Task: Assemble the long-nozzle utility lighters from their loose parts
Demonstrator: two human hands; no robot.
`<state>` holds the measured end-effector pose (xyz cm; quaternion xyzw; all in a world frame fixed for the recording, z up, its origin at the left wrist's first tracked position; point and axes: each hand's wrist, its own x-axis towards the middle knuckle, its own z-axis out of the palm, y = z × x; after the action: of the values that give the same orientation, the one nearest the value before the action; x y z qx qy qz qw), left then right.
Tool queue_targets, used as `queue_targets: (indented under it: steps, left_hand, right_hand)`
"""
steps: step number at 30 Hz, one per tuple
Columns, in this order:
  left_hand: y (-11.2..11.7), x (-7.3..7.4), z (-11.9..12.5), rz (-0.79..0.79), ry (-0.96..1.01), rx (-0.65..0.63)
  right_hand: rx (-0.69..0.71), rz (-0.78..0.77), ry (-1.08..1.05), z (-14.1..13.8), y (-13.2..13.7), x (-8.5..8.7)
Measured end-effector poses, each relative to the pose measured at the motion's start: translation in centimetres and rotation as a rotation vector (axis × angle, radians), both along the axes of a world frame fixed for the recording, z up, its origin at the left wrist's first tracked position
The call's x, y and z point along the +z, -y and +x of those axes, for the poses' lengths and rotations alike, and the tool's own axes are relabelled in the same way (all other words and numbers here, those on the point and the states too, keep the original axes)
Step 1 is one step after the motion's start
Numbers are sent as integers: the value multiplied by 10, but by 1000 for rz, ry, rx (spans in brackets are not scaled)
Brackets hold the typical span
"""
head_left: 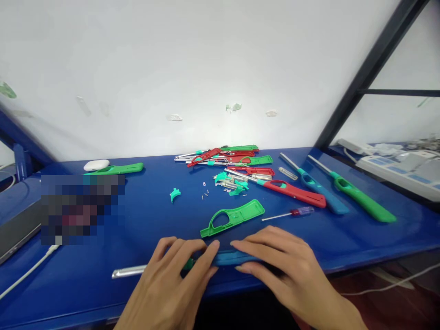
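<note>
A blue long-necked lighter point(227, 258) lies sideways at the table's near edge, its metal tube pointing left. My left hand point(175, 275) is closed round its trigger end, where a bit of green shows between the fingers. The other end of the handle is pinched by my right hand point(288, 263), which covers the tip. Just beyond my fingers rests an opened green handle shell point(245, 213) with its inner side up. To the right of that shell is a small screwdriver point(300, 211) with a purple and red handle.
Whole red point(295, 192), blue point(321, 192) and green point(364, 198) lighters lie at the right. Behind are a pile of dismantled lighters point(223, 158), loose teal triggers point(175, 194) and small screws. A white case point(96, 165) and a white cable point(30, 270) are at the left.
</note>
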<state>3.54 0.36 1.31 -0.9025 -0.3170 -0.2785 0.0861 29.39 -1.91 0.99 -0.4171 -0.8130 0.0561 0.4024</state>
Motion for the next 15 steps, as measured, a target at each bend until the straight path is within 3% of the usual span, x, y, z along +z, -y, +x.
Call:
queue_targets:
  steps: [9, 15]
  left_hand:
    - [-4, -2, -1, 48, 104, -73]
    - [-4, 0, -2, 61, 88, -70]
  right_hand:
    - [19, 171, 42, -10, 3, 5]
    - [49, 188, 48, -11, 1, 7]
